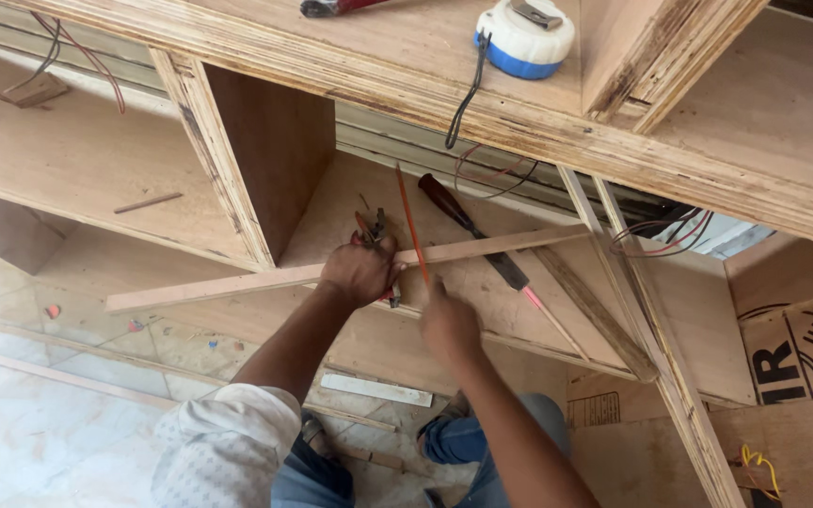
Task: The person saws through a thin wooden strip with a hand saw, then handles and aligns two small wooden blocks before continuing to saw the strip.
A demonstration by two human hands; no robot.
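My left hand (359,271) grips a long thin wooden strip (228,285) that lies across the lower plywood shelf (331,202), together with a pair of red-handled pliers (372,228) poking up above the knuckles. My right hand (448,325) holds a red pencil (411,221), its lower end touching the strip just right of my left hand. A chisel (468,229) with a dark red handle lies on the shelf behind the strip, right of the pencil.
A white and blue tape measure (525,36) with a black strap sits on the upper plywood board. Loose wooden strips (613,273) lean at the right. Cardboard (792,339) lies at the far right. Red wires (87,56) hang at the top left. Tiled floor (39,433) below.
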